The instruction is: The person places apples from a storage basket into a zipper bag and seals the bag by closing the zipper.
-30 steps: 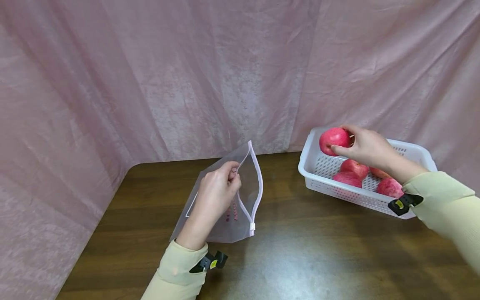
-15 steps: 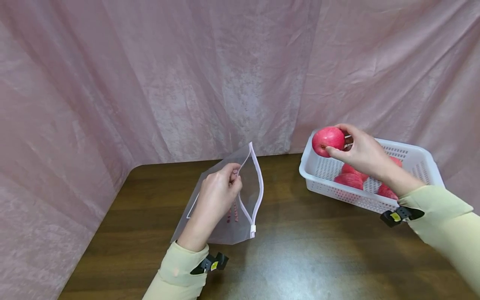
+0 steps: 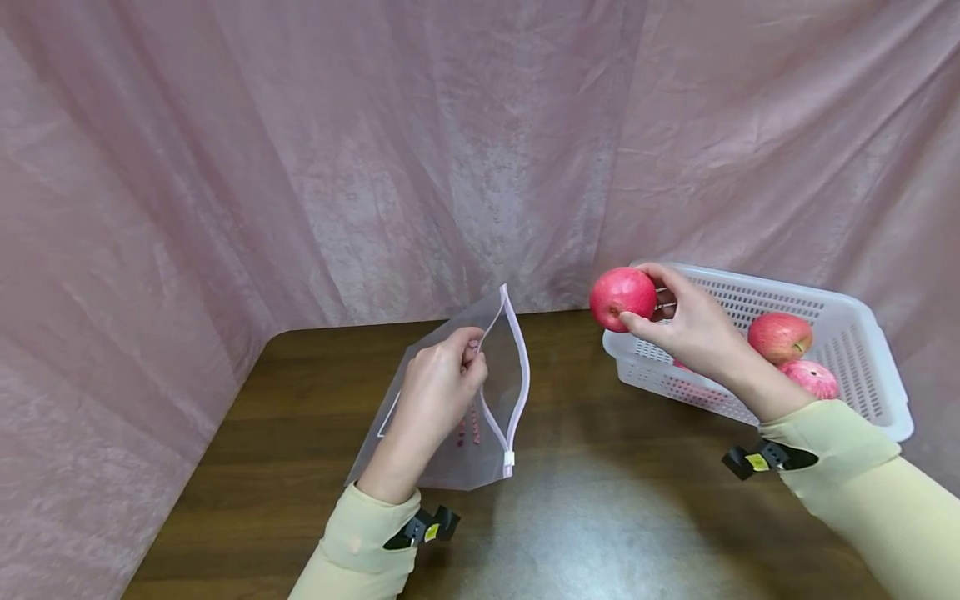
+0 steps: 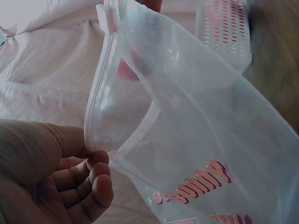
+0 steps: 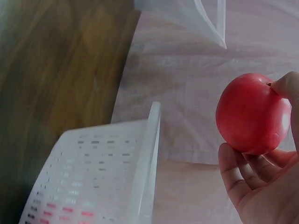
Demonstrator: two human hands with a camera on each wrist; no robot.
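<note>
My left hand (image 3: 438,379) pinches the edge of a translucent zipper bag (image 3: 465,462) between thumb and fingers. The bag's mouth gapes toward the right, with a white slider (image 3: 509,458) at its near end. Pink lettering (image 4: 201,182) shows on its side in the left wrist view. In my right hand (image 3: 690,321) is a red apple (image 3: 622,298), gripped between thumb and fingertips over the left end of a white basket (image 3: 892,417). The right wrist view has the same apple (image 5: 252,114) off to the side of the basket wall.
More apples (image 3: 780,337) lie in the basket, some partly hidden behind my right hand and forearm. The dark wooden table (image 3: 592,500) runs back to a pink curtain (image 3: 450,167) that hangs along its far and left sides.
My right hand has carried the apple leftward, from above the basket's inside to its left rim. The left hand has stayed nearly still on the bag.
</note>
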